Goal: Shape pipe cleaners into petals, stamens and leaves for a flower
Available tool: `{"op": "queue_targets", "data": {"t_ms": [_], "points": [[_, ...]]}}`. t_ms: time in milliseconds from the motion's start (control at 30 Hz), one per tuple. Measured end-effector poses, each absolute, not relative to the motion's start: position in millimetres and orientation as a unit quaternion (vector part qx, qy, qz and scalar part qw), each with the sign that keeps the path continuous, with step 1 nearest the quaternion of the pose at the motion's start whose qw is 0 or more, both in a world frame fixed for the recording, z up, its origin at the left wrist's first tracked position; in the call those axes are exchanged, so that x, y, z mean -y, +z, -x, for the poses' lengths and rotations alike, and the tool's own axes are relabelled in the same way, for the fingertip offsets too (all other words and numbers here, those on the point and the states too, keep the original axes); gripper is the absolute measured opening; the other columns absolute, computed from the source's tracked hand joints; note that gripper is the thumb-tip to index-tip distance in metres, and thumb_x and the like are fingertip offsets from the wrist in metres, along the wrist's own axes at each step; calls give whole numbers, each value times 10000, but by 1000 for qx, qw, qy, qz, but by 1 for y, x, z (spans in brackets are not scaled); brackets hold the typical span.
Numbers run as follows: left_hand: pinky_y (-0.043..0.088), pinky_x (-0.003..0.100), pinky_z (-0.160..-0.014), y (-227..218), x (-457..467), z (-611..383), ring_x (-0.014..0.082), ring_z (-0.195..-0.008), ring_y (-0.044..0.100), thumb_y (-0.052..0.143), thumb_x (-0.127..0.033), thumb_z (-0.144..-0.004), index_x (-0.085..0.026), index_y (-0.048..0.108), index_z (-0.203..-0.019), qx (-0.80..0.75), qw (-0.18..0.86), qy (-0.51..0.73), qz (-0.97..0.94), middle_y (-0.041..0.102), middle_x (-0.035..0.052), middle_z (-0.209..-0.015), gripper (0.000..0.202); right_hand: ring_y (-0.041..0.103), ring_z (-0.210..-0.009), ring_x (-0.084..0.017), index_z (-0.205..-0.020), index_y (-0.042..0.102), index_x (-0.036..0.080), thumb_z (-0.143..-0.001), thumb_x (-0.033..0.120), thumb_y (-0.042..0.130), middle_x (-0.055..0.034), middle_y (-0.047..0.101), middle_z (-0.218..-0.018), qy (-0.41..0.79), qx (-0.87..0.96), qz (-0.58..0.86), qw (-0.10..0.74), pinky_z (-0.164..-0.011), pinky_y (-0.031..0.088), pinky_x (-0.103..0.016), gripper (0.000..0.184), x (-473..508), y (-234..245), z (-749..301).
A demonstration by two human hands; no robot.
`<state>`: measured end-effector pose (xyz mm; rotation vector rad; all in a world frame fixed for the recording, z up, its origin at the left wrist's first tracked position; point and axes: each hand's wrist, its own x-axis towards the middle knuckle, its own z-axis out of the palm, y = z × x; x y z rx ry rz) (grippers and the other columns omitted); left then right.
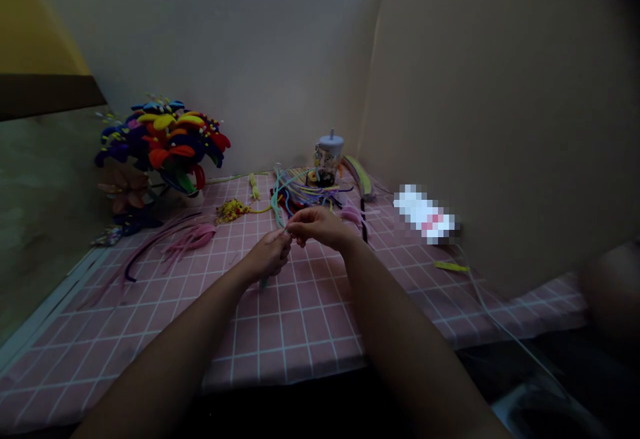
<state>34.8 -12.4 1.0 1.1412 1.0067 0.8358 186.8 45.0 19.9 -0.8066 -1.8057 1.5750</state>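
Observation:
My left hand [273, 252] is closed in a fist around light green pipe cleaners [277, 202]. Their long ends rise above the hands, and a darker green tip shows below the fist. My right hand [320, 226] meets it from the right, thumb and fingers pinched on the stems just over the left thumb; the exact spot of the pinch is too small to make out. Right behind the hands lies a pile of mixed pipe cleaners [313, 189]. A bunch of yellow and red flower stamens [233, 210] rests to the left.
Colourful fuzzy flowers [167, 136] stand at the back left, with pink pipe cleaners [193, 238] before them. A lidded cup [329, 159] stands behind the pile. To the right are a blurred-out bright phone-like object [424, 214], a yellow strip [451, 266] and a white cable [483, 299].

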Motion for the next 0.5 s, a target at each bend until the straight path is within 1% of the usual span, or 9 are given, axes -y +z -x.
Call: {"op": "queue_targets", "data": {"t_ms": [133,267,300,367,433,500], "points": [[117,138,-315,4,16,-36,36,-319,167,364,-377,-825,-216,318,-717,-459,643,347,-505,224,-102,-491,199,530,-473,-78,-723,619,107,-659,335,675,-6,607,-572,585,686,316,295,-487,443,-209,243,-46,20,-189],[136,155,-326,1,14,-34,50,-327,164,324,-411,-835,-217,341,-726,-470,617,342,-530,209,-101,-478,224,524,-479,-84,-715,607,120,-683,338,650,3,588,-561,571,698,311,302,-488,430,-217,224,-46,20,-187],[155,162,-336,0,13,-34,54,-338,183,324,-409,-835,-214,349,-728,-480,592,347,-547,225,-97,-482,224,524,-486,-88,-723,606,125,-693,333,641,7,581,-560,558,705,312,306,-494,428,-222,213,-45,20,-186],[225,179,-379,-4,9,-32,65,-385,261,337,-389,-835,-202,381,-729,-500,503,365,-603,291,-79,-507,219,533,-531,-97,-744,616,134,-715,313,622,4,583,-593,502,740,313,319,-531,432,-235,181,-46,20,-185],[303,201,-459,-6,6,-30,84,-477,361,343,-368,-840,-186,427,-732,-515,392,376,-663,380,-49,-559,227,550,-632,-114,-750,638,143,-726,285,618,-18,602,-683,401,789,305,350,-597,435,-249,146,-46,19,-183],[351,225,-548,-8,3,-28,111,-586,437,330,-350,-850,-174,463,-745,-528,308,371,-699,458,-17,-626,244,550,-745,-133,-741,658,156,-729,261,626,-37,601,-779,291,824,289,390,-671,429,-264,111,-47,18,-182]]}}
